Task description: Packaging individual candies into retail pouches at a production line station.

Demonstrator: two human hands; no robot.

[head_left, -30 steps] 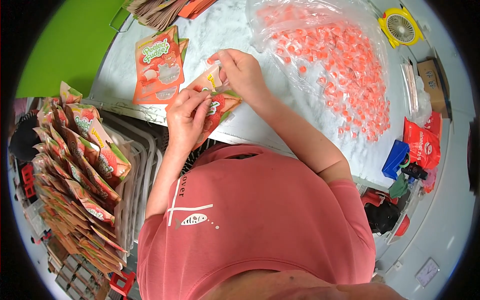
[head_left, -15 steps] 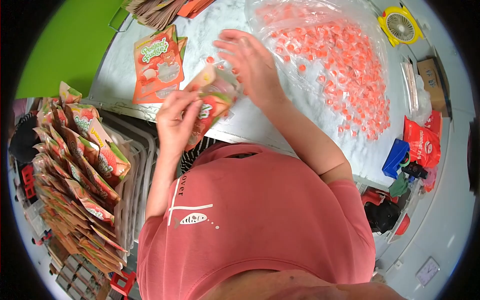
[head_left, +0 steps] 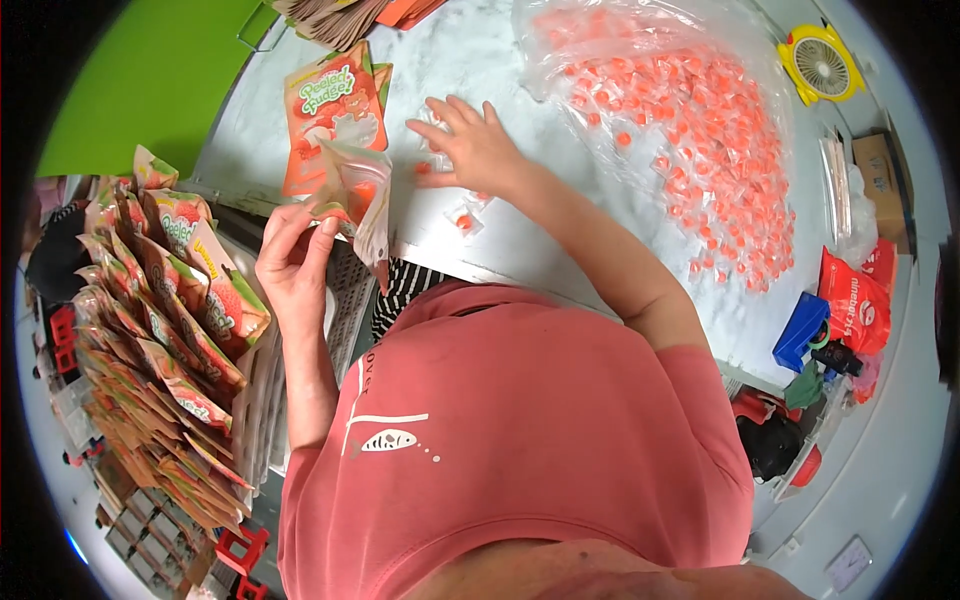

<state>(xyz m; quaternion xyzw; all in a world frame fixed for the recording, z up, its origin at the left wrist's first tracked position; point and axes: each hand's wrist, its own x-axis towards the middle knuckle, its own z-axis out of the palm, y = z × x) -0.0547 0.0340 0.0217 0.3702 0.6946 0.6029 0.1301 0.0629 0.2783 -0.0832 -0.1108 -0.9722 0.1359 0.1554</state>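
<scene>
Held at the near left edge of the table is a candy pouch [head_left: 372, 212], pinched between the thumb and fingers of my left hand [head_left: 292, 248]. Its mouth gapes, and something orange shows inside. My right hand [head_left: 472, 150] is spread over the tabletop, fingers apart, with nothing gripped. Several wrapped orange candies [head_left: 465, 220] lie under and beside its fingers, some partly covered by them. Behind the held pouch, a flat orange pouch [head_left: 335, 105] rests on the table on top of others.
A large clear plastic bag [head_left: 680, 150] of wrapped candies spreads over the table's right side. Filled pouches [head_left: 170, 320] crowd a stack of trays at my left. More flat pouches [head_left: 330, 18] lie at the far edge. A yellow fan [head_left: 820, 65] and blue holder [head_left: 800, 330] stand right.
My left hand has carried the pouch left and toward me, turning its open mouth into view. My right hand has come away from the pouch and down among the loose candies.
</scene>
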